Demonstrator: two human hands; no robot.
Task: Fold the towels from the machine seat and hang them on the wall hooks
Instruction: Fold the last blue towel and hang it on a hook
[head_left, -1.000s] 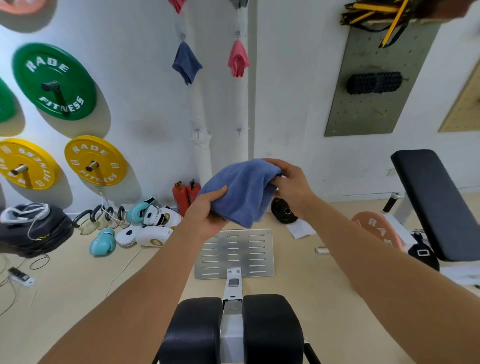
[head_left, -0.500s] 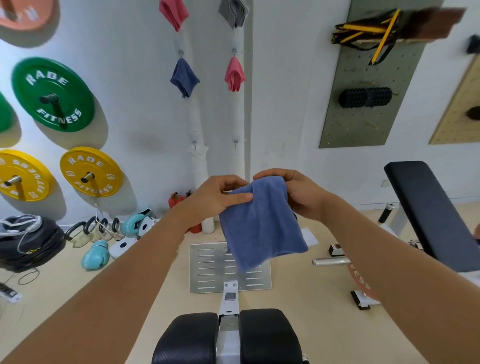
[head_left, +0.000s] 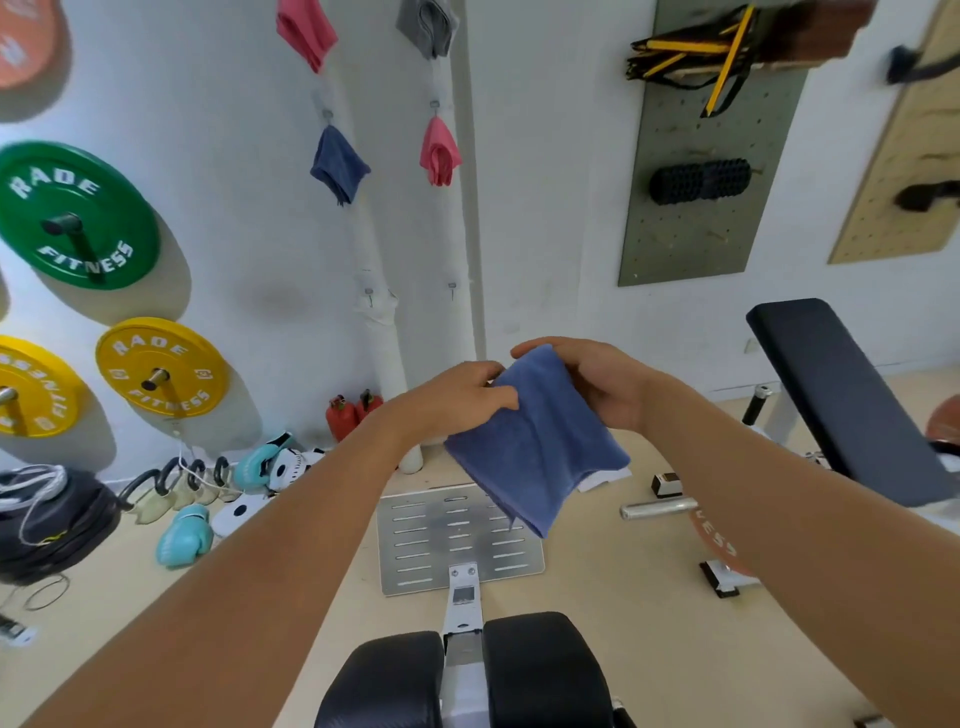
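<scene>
Towel (head_left: 535, 447) hung folded between both hands as before, now tilted, its lower corner further right. Left hand (head_left: 457, 400) pinched the top edge; right hand (head_left: 597, 384) gripped the adjacent corner, held slightly higher.

Blue towel (head_left: 537, 447) now seemingly folded smaller.

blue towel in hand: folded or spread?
Folded: the towel hangs as a compact layered rectangle, pinched at its top by both hands.

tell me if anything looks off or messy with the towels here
Nothing stands out. Both hands, left hand and right hand, hold the folded blue towel by its top edge; four towels hang on the wall, two lower hooks are bare.
</scene>
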